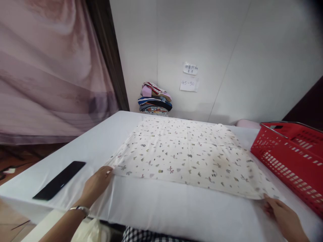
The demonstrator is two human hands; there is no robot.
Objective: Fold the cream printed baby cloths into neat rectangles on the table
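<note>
A white cloth point(176, 151) with small coloured prints lies spread over the table, with faint crease lines across it. My left hand point(99, 179) pinches its near left corner; a ring and a bracelet show on that hand and wrist. At the near right corner, my right hand point(280, 211) grips the cloth's edge between thumb and fingers. The near edge runs fairly straight between the two hands, with a slight sag towards the right.
A black phone-like slab point(59, 180) lies on the white table point(101, 141) at left. A red plastic basket point(290, 158) stands at right. Folded fabrics point(155, 99) are stacked against the wall behind the table, near paper notes point(189, 84). A pink curtain point(50, 67) hangs at left.
</note>
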